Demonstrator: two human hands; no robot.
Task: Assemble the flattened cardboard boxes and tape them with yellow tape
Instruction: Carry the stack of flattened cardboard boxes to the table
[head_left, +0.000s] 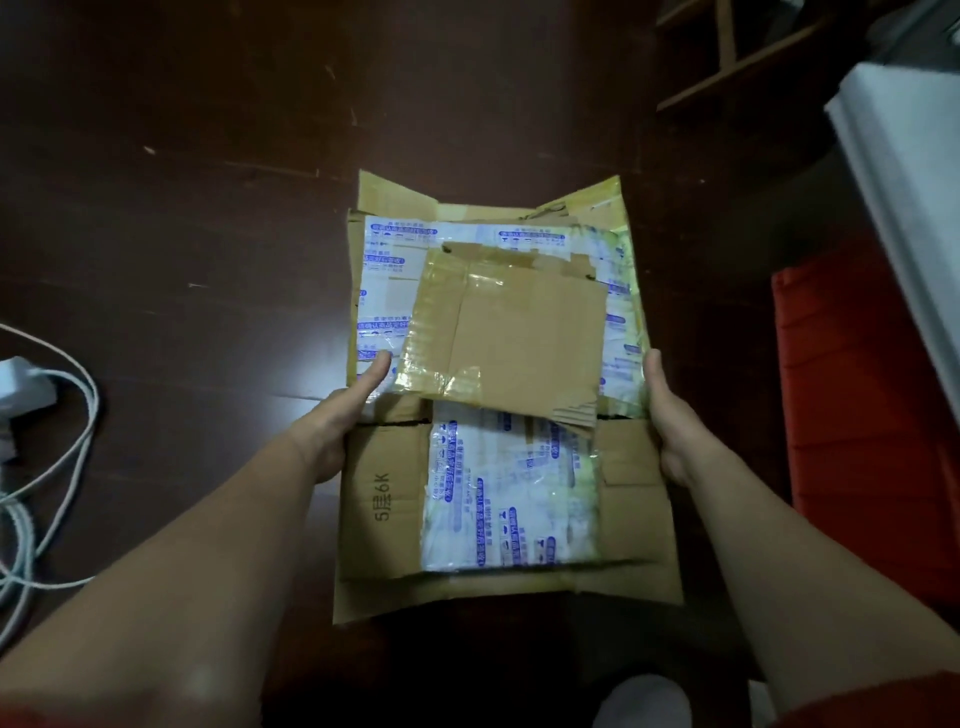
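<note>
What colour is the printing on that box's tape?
Blue printing on white tape, clearest in the head view.

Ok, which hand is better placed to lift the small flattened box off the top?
Probably the left. The left hand grips the large flattened box with its thumb almost at the small flattened box's taped corner. The right hand holds the right edge, with a wider gap to it.
</note>
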